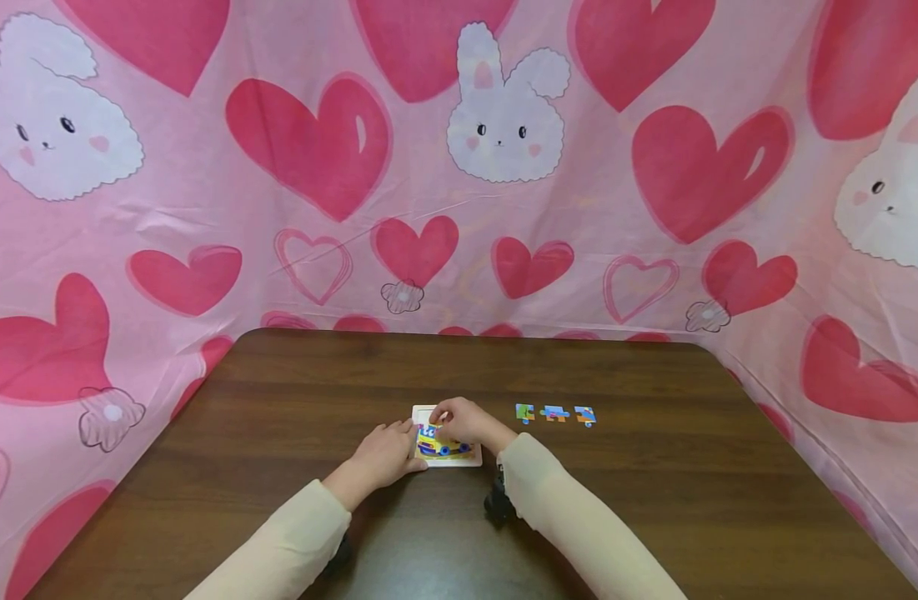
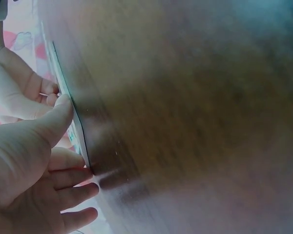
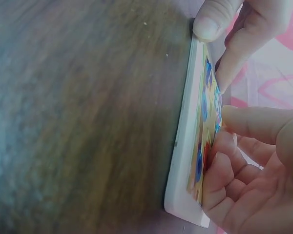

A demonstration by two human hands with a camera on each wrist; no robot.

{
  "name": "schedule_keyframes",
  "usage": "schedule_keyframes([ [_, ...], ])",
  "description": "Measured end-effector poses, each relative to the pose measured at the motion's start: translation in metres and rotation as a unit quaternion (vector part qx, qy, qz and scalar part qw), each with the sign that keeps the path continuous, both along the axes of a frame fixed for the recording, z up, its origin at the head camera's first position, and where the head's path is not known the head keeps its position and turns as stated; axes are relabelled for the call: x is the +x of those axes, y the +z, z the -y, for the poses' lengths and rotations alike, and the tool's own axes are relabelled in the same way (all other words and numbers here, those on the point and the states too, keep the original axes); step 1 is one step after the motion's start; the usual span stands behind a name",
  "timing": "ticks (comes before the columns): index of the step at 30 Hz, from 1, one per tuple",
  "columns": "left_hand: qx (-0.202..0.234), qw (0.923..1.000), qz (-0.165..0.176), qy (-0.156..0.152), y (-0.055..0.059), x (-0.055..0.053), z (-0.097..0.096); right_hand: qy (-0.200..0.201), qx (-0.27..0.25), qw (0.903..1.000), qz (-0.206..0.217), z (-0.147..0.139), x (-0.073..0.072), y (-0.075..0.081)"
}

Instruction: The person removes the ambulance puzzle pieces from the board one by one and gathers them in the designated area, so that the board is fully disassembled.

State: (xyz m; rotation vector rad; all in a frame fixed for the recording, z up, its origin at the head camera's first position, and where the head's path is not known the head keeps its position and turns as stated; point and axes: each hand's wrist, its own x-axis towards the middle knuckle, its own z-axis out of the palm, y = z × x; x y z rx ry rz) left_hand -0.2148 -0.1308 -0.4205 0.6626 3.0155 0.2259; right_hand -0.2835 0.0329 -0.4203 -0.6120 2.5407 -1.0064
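A white-framed jigsaw puzzle board (image 1: 447, 464) with a yellow vehicle picture lies on the table. My left hand (image 1: 384, 455) rests along its left side with fingers extended; its thumb (image 3: 207, 28) presses the near left corner in the right wrist view. My right hand (image 1: 464, 420) reaches over the upper part of the board. Its thumb (image 3: 239, 120) and curled index finger come together at the picture surface, pinching a puzzle piece that the fingers mostly hide. Pale backing shows at the board's upper left.
Three loose jigsaw pieces lie in a row right of the board: a green one (image 1: 524, 413), a middle blue one (image 1: 554, 413) and a blue-orange one (image 1: 584, 415). The brown wooden table (image 1: 654, 500) meets a pink heart-patterned cloth (image 1: 496, 208) behind and at the sides.
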Motion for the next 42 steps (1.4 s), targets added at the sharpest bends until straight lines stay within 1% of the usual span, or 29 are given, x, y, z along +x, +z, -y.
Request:
schedule_keyframes([
  [3, -0.001, 1.0000, -0.004, 0.000, -0.001, -0.001, -0.001, -0.006, -0.003, 1.0000, 0.005, 0.000, 0.001, 0.001],
  [7, -0.022, 0.9996, -0.020, -0.001, -0.001, -0.001, -0.002, -0.008, -0.001, 1.0000, 0.003, 0.001, 0.002, 0.001],
  [11, -0.033, 0.9987, -0.035, -0.017, -0.001, 0.000, 0.000, -0.007, 0.007, 0.9999, -0.003, 0.001, 0.003, 0.002],
  [13, -0.024, 0.9983, -0.039, -0.037, 0.001, 0.002, 0.003, -0.007, 0.010, 0.9999, -0.008, 0.001, 0.003, 0.002],
  [17, -0.003, 0.9941, -0.047, -0.098, 0.008, 0.006, 0.010, -0.009, 0.005, 0.9999, -0.009, 0.000, 0.005, 0.001],
  [19, 0.004, 0.9911, -0.045, -0.126, 0.011, 0.008, 0.013, -0.011, 0.002, 0.9999, -0.009, -0.001, 0.005, 0.001],
  [21, 0.012, 0.9896, -0.034, -0.139, 0.014, 0.010, 0.016, -0.011, -0.001, 0.9999, -0.010, -0.001, 0.006, 0.001],
  [23, 0.016, 0.9891, -0.027, -0.144, 0.014, 0.011, 0.019, -0.012, -0.002, 0.9999, -0.012, -0.001, 0.006, 0.001],
  [26, 0.023, 0.9893, -0.023, -0.142, 0.013, 0.012, 0.021, -0.011, -0.004, 0.9999, -0.013, 0.000, 0.006, 0.001],
  [31, 0.028, 0.9902, -0.015, -0.136, 0.012, 0.012, 0.022, -0.020, -0.016, 0.9997, 0.002, 0.000, 0.004, -0.001],
  [35, 0.031, 0.9907, -0.010, -0.132, 0.013, 0.012, 0.021, -0.024, -0.044, 0.9987, 0.012, -0.001, 0.003, -0.003],
  [38, 0.031, 0.9902, -0.016, -0.135, 0.014, 0.013, 0.021, -0.024, -0.069, 0.9971, 0.021, -0.002, 0.002, -0.003],
  [42, 0.028, 0.9901, -0.020, -0.136, 0.015, 0.014, 0.020, -0.029, -0.088, 0.9952, 0.032, -0.003, 0.002, -0.003],
])
